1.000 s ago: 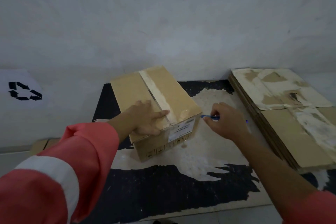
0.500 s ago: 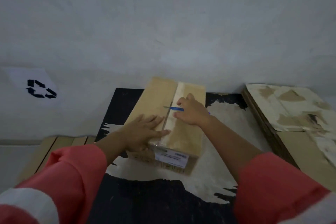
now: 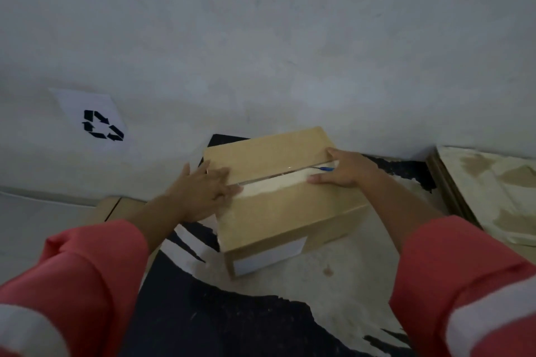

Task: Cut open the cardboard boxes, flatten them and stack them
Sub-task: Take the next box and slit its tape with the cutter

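Note:
A closed brown cardboard box point(image 3: 285, 211) lies on the worn black-and-white board point(image 3: 232, 316), its taped seam running left to right across the top. My left hand point(image 3: 204, 193) rests on the box's left end with fingers fairly straight. At the right end of the seam, my right hand point(image 3: 346, 171) lies on the top and holds a thin blue cutter point(image 3: 324, 168); its tip points along the seam. A white label shows on the box's near side. Most of the cutter is hidden under my hand.
A stack of flattened cardboard point(image 3: 490, 194) lies at the right edge. A paper sheet with a black recycling sign point(image 3: 97, 122) hangs on the grey wall to the left. Flat cardboard pieces point(image 3: 116, 206) lie low at the left, behind my sleeve.
The box has turned so that its seam now runs left to right. My right hand with the cutter went to the seam's right end, and my left hand shifted to the left end.

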